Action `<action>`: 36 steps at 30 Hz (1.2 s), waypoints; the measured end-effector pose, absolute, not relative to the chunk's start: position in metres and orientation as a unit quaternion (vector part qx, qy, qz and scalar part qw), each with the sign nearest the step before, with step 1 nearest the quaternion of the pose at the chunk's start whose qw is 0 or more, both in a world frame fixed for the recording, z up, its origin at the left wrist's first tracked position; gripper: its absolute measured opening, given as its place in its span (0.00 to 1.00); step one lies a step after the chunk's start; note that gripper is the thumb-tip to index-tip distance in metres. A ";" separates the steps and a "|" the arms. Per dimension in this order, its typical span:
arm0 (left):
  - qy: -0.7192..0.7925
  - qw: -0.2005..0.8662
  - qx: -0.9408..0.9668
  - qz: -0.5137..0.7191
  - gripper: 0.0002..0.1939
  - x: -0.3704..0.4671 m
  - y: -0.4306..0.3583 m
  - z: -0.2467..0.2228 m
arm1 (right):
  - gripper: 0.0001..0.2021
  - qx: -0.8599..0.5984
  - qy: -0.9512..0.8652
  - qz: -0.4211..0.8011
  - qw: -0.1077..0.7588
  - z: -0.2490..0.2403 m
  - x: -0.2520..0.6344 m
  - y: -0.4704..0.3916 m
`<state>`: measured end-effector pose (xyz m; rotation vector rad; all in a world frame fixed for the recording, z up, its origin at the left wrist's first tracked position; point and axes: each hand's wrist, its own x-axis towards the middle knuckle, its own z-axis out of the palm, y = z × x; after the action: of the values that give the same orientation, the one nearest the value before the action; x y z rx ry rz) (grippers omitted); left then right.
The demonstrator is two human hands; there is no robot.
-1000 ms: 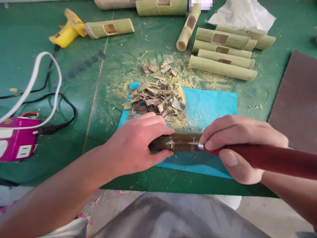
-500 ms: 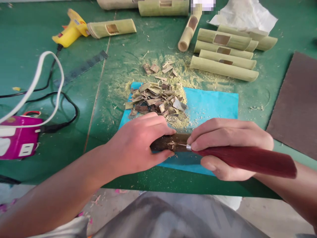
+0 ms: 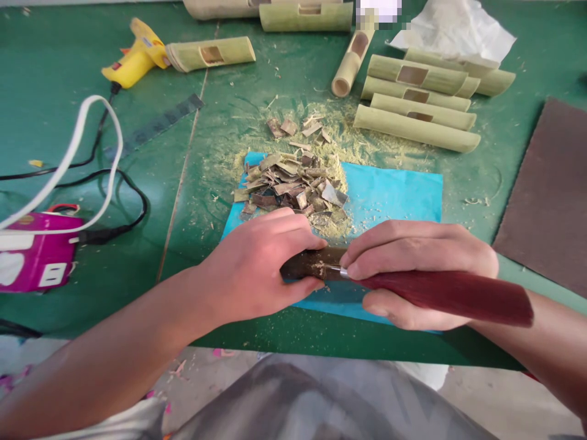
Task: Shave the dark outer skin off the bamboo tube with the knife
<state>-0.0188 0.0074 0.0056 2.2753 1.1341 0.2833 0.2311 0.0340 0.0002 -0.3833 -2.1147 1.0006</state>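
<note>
The left hand (image 3: 257,266) is clamped around a dark wooden piece (image 3: 302,264) over the near part of the blue sheet (image 3: 394,189). The right hand (image 3: 426,249) grips a red-handled tool (image 3: 454,297), metal tip against the piece.

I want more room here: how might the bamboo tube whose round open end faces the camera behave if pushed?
The bamboo tube would probably roll sideways, given its round shape. It is likely light for its size, since its open end looks hollow. It should feel stiff, judging by its straight wall.
</note>
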 end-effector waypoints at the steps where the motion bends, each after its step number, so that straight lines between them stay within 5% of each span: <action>1: 0.425 0.288 0.852 0.106 0.10 -0.019 0.007 0.005 | 0.05 -0.150 -0.830 0.388 0.372 0.001 0.231 0.035; 27: 0.429 0.264 0.856 0.120 0.13 -0.021 0.005 -0.002 | 0.04 -0.156 -0.790 0.378 0.456 0.002 0.239 0.030; 36: 0.428 0.281 0.852 0.107 0.10 -0.020 0.005 0.004 | 0.04 -0.186 -0.816 0.399 0.375 0.005 0.230 0.033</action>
<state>-0.0198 0.0054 0.0035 2.2843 1.1485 0.2872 0.2299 0.0325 0.0054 -0.4761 -2.0871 1.0210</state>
